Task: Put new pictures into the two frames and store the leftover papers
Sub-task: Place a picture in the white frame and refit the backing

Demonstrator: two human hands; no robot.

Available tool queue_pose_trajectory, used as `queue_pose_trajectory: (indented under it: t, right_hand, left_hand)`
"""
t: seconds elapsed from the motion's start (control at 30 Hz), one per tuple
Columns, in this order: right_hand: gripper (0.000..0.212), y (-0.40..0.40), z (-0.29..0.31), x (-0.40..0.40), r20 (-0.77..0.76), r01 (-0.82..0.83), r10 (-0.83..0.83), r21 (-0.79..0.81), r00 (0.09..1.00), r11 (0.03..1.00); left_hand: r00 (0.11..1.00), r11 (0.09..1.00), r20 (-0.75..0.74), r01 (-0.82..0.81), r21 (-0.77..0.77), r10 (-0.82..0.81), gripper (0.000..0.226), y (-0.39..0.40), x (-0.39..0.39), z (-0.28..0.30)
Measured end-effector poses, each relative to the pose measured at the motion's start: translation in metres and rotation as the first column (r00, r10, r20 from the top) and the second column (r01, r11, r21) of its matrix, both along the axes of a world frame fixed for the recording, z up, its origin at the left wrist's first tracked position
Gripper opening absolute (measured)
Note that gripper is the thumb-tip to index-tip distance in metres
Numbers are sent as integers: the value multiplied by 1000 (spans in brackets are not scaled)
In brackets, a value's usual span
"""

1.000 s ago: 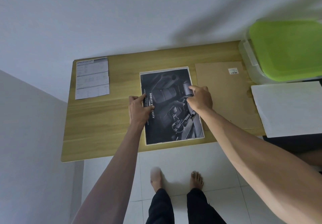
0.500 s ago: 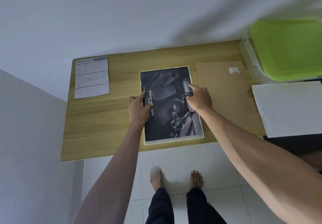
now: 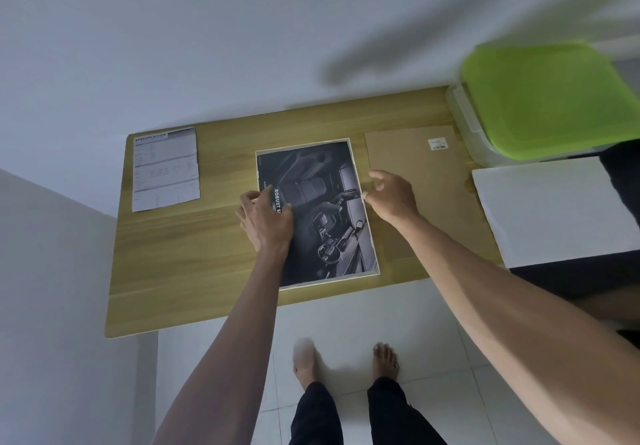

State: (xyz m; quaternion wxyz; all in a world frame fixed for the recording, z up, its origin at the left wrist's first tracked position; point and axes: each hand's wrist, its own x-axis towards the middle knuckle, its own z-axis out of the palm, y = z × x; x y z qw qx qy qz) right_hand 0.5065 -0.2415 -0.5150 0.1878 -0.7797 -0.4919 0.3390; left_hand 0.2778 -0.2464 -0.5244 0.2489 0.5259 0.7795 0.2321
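Lying between hands, dark picture, left hand pressing it, right hand loose beside.

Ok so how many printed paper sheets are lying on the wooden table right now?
2: a white specification sheet at the table's far left corner, and a dark car-interior picture in the middle. Others may lie hidden underneath.

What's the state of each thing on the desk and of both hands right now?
dark picture: flat in its white-edged frame, face up, mid-desk.
left hand: resting on the picture's left edge, fingers relaxed.
right hand: at the picture's right edge, fingers spread, holding nothing.
brown backing board: flat, right of the picture.
specification sheet: flat, creased, far left.
green-lidded bin: lid on.
white sheet: lying flat.
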Motion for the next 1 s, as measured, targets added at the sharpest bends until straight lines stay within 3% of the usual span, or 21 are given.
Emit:
queue_pose_trajectory:
  t: [0.27, 0.5, 0.73, 0.9, 1.0]
  right_hand:
    - [56, -30, 9, 102, 83, 235, -231, -45, 969, 971]
    - [64, -43, -1, 153, 110, 169, -156, -121, 982, 978]
    - [72, -36, -12, 160, 130, 130, -115, -120, 985, 984]
    - [72, -31, -15, 172, 139, 135, -116, -130, 983, 982]
    - [72, -30, -18, 179, 107, 158, -143, -140, 984, 978]
  left_hand:
    - [947, 969, 210, 247, 19, -245, 49, -13, 134, 18]
    - [913, 905, 168, 397, -152, -372, 75, -13, 192, 3]
    - [949, 921, 111, 313, -232, -294, 78, -3, 213, -3]
    - [981, 960, 183, 104, -260, -57, 61, 1, 229, -3]
    - [968, 985, 252, 39, -169, 5, 46, 1, 229, -4]
